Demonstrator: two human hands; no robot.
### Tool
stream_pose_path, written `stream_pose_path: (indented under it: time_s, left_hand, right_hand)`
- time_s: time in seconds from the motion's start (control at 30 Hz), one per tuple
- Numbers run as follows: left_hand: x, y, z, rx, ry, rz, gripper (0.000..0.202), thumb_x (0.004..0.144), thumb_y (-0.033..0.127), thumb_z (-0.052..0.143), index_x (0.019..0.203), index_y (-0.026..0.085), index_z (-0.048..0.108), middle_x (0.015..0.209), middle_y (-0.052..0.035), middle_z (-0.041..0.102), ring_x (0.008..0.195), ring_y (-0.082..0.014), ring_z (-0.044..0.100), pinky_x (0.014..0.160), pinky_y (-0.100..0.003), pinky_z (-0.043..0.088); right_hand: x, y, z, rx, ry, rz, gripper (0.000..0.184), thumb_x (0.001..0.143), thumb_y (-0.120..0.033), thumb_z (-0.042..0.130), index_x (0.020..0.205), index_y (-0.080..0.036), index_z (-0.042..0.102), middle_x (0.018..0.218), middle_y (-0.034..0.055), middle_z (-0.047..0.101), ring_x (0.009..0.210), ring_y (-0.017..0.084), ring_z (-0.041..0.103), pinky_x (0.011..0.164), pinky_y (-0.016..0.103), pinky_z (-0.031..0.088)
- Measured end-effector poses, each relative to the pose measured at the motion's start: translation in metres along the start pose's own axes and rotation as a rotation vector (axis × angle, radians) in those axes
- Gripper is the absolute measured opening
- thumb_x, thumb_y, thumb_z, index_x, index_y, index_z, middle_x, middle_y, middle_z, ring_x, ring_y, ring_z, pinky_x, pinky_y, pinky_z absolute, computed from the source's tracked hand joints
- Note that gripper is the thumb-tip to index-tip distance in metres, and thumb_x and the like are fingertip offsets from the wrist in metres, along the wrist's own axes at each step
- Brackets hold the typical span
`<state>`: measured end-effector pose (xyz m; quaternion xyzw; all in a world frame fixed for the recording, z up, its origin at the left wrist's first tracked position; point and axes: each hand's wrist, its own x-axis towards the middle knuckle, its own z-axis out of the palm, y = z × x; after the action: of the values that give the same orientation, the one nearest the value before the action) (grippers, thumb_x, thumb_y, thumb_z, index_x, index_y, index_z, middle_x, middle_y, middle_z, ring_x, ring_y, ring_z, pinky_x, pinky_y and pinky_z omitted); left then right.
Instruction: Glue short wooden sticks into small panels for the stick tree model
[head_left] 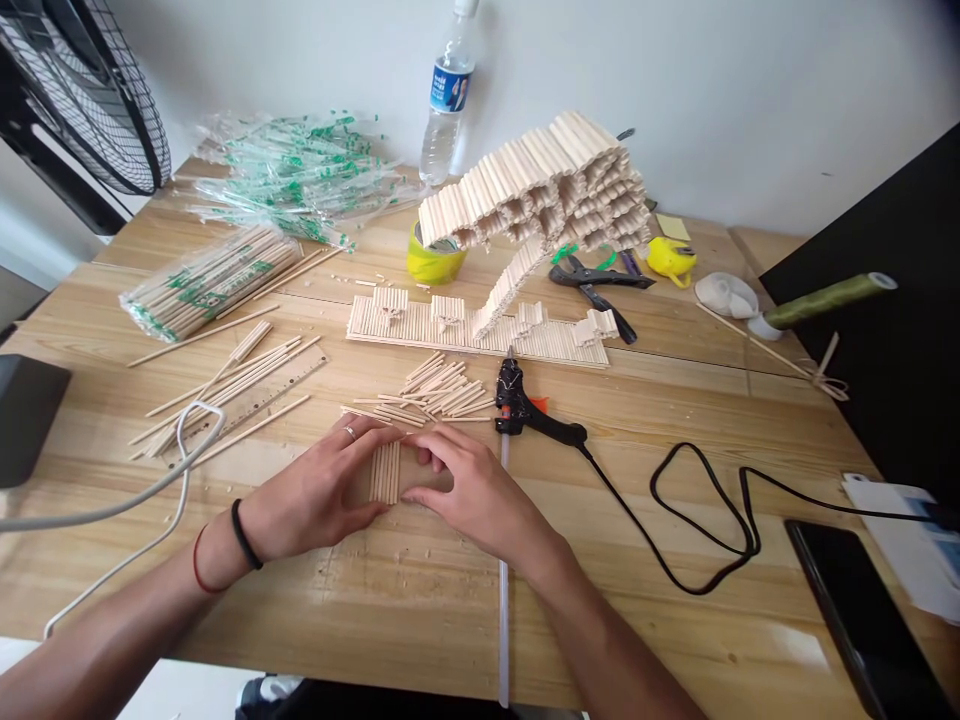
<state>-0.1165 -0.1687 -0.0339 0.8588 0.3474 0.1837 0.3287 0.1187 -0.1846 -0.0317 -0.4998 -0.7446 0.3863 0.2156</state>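
Both hands rest on the wooden table point(420, 590) around a small row of short cut wooden sticks point(385, 472). My left hand point(315, 495) presses against the row's left side, fingers together, a ring on one finger. My right hand point(472, 490) closes on the row's right side, thumb and fingers pinching it. Just beyond lies a loose pile of cut sticks point(439, 390). A black hot glue gun point(529, 410) lies right of the pile, its cord point(697, 520) trailing right.
A stick-built model point(525, 200) on a stick base point(480, 335) stands behind. Chopstick bundles point(206, 280), empty wrappers point(300, 175), a ruler point(262, 395), a yellow tape roll point(433, 262), a water bottle point(448, 95), cutters point(592, 280), a phone point(862, 620), a fan point(82, 90) and a white cable point(150, 490) surround.
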Motion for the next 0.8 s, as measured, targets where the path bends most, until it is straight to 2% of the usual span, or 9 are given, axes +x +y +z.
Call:
stream_pose_path:
  time_s: [0.53,0.8]
  left_hand:
    - [0.0021,0.0046,0.0021,-0.030,0.065,-0.042,0.062,0.087,0.018,0.076,0.142,0.026,0.047,0.126,-0.0089,0.068,0.117,-0.0283,0.065,0.104,-0.047,0.057]
    - [0.0032,0.0053,0.0017,-0.035,0.077,-0.065,0.062,0.085,0.019,0.078,0.139,0.025,0.050,0.125,-0.0089,0.069,0.116,-0.0288,0.067,0.102,-0.048,0.058]
  right_hand:
    - [0.0008,-0.0001,0.0058,0.000,0.044,-0.005,0.049,0.077,-0.005,0.092,0.120,-0.018,0.073,0.101,0.0037,0.069,0.086,0.020,0.067,0.086,0.040,0.062]
    - [0.0016,0.0027,0.0087,-0.019,0.058,-0.013,0.042,0.076,-0.006,0.093,0.110,-0.020,0.074,0.095,0.0009,0.067,0.085,0.019,0.067,0.083,0.037,0.061]
